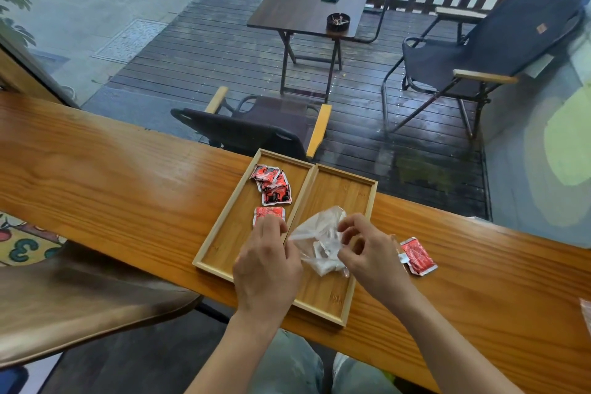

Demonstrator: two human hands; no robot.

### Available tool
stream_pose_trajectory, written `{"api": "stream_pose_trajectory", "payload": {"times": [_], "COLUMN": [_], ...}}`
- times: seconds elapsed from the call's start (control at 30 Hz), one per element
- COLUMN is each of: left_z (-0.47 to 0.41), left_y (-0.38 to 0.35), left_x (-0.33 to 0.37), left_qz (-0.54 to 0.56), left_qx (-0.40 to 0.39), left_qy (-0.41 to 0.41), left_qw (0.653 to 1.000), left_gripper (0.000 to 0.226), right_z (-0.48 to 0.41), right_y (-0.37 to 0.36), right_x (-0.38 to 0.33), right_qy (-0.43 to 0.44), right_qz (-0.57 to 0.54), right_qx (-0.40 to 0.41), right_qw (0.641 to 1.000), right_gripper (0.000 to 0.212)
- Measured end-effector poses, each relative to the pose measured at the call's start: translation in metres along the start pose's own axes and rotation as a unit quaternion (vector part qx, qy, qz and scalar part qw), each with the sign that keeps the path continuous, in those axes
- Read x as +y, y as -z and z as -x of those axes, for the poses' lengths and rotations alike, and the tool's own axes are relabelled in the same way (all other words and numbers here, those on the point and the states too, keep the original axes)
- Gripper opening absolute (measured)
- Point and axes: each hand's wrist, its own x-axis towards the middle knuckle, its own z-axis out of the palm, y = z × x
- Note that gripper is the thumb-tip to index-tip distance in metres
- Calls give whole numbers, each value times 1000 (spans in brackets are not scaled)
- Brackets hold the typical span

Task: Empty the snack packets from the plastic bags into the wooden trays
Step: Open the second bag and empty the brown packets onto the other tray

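Along the long wooden counter (pixel 128 169) that ran against a big window, two shallow wooden trays sat side by side, touching along their long edges and reaching from the counter's near edge almost to its far one. Toward the far end of the left tray (pixel 230 227) lay a small heap of red snack packets (pixel 271 184), with one more red packet (pixel 268 214) just nearer, its near edge hidden under the person's left hand (pixel 267 261). That hand's fingers were closed, pinching one side of a crumpled clear plastic bag (pixel 319 241) held over the right tray (pixel 342 192), whose far half showed bare wood. The right hand (pixel 367 246) had its fingers curled and pinched on the bag's other side. Something pale showed inside the bag, too blurred to make out. On the counter to the right of the trays, near the right wrist, another red packet (pixel 417 256) lay alone. Beyond the glass stood a wet dark deck (pixel 198 54) with a small folding table (pixel 307 6) carrying an ashtray (pixel 338 22), and folding chairs (pixel 479 51) around it.
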Motion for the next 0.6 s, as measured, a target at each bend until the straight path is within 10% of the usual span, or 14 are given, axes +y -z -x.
{"api": "stream_pose_trajectory", "payload": {"times": [0.23,0.6], "left_z": [-5,-18], "left_y": [-1,12], "left_x": [1,-7], "left_qz": [54,56], "left_qx": [-48,14], "left_qy": [-72,25], "left_qw": [995,998], "left_gripper": [12,39], "right_z": [-7,-7], "right_y": [-1,8], "right_x": [-6,-1], "right_qy": [78,-30], "right_qz": [33,-47], "right_qx": [-65,91], "right_qw": [994,994], "right_gripper": [8,40]}}
